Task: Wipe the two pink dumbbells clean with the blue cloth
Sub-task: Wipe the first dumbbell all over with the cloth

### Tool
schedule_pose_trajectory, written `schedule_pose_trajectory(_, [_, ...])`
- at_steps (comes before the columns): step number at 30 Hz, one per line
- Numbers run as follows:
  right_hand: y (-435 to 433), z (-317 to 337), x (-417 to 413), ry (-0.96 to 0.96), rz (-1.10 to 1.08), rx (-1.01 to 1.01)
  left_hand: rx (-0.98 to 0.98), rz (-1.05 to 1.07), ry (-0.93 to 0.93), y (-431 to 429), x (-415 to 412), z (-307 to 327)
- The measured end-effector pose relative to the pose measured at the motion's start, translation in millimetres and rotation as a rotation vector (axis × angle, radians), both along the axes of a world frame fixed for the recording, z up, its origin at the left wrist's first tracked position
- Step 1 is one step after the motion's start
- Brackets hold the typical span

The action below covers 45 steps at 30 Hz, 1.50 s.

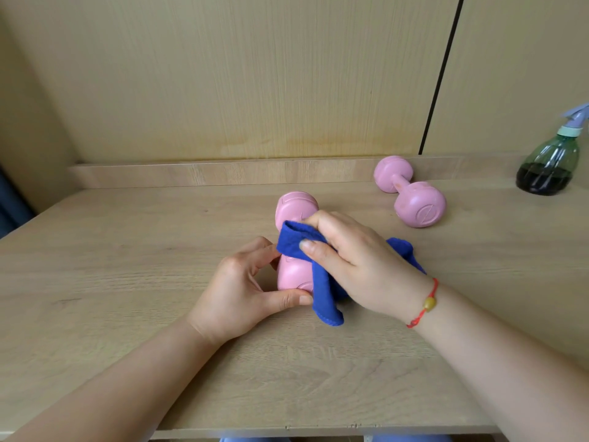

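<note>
A pink dumbbell point(294, 208) lies in the middle of the wooden table point(127, 282), its length pointing away from me. My left hand point(245, 291) grips its near head between thumb and fingers. My right hand point(347, 263) holds the blue cloth point(323, 295) wrapped over the dumbbell's handle, which the cloth and hand hide. One end of the cloth hangs to the table in front, and another part shows behind my right wrist. The second pink dumbbell point(411, 191) lies untouched at the back right.
A green spray bottle point(549, 164) with dark liquid and a lilac trigger stands at the far right. A low wooden ledge point(191, 172) runs along the back, below a wood-panelled wall. The table's front edge is close to my body.
</note>
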State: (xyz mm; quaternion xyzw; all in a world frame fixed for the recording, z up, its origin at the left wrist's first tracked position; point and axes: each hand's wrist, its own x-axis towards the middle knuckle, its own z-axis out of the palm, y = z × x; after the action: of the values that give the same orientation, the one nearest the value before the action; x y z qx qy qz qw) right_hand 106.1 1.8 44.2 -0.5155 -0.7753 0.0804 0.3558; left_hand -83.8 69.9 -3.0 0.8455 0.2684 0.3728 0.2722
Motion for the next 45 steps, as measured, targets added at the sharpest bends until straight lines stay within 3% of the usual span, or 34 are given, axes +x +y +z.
schedule_pose_trajectory(9, [-8.7, -7.5, 14.3, -0.02, 0.049, 0.031, -0.071, -0.004, -0.053, 0.8, 1.3, 4.2])
schedule_pose_trajectory(19, [-28.7, -20.1, 49.6, 0.261, 0.004, -0.084, -0.069, 0.004, -0.044, 1.1, 1.7, 2.7])
schedule_pose_trajectory(30, [-4.3, -11.4, 13.4, 0.021, 0.021, 0.028, -0.059, 0.002, -0.035, -1.1, 0.1, 4.8])
schedule_pose_trajectory(35, [-1.4, -8.0, 3.0, 0.154, 0.03, 0.013, -0.092, 0.0, -0.045, 0.3, -1.1, 4.3])
schedule_pose_trajectory(41, [1.0, -4.6, -4.6, 0.059, -0.055, 0.027, -0.07, 0.011, -0.029, 0.7, -0.5, 5.2])
schedule_pose_trajectory(45, [-5.7, -11.8, 5.3, 0.154, -0.055, -0.003, -0.071, 0.02, -0.02, -0.5, 1.2, 6.2])
